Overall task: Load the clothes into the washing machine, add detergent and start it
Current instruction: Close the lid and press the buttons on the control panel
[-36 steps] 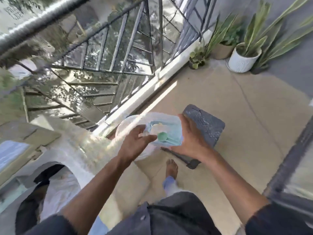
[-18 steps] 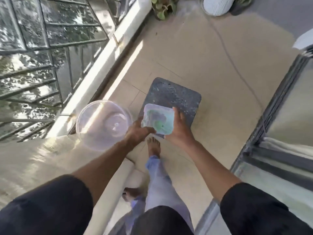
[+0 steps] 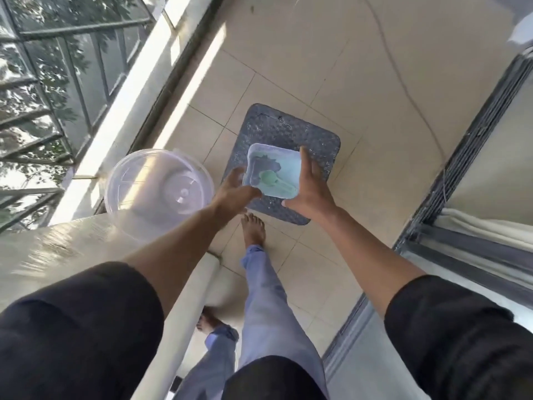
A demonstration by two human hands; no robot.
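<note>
**Detergent box held over the mat, both hands on it**

The person stands barefoot on the tiled balcony with a clear square detergent container (image 3: 272, 170) held out in front, above the dark mat (image 3: 288, 134) on the floor. Bluish powder and a green scoop (image 3: 269, 180) show through the plastic. I'd say the box is carried level and away from the body so the powder stays put while it gets opened or dipped into.

The right hand (image 3: 310, 192) does the holding: it clasps the box's side at about 3 o'clock, palm against the wall, fingers stretched up along the edge and the thumb tucked under the near corner. That arm reaches forward, slightly bent, its dark sleeve pushed back above the elbow.

The left hand (image 3: 236, 190) comes in at the box's 9 o'clock edge. Its fingers are blurred, so I can't tell whether they pinch the rim or only touch it; it looks like they are working at the lid or the corner. The left forearm crosses over the pale top of the washing machine (image 3: 57, 246), which sits at 8 o'clock from the box.

At the box's 9 o'clock, well past the left hand, the machine's round clear lid (image 3: 161, 186) stands lifted, presumably left up so detergent can go straight in. No clothes are visible from here; the drum itself is hidden.

A railing (image 3: 57, 90) runs along 10 o'clock, a sliding door frame (image 3: 461, 174) along 3 o'clock.
</note>
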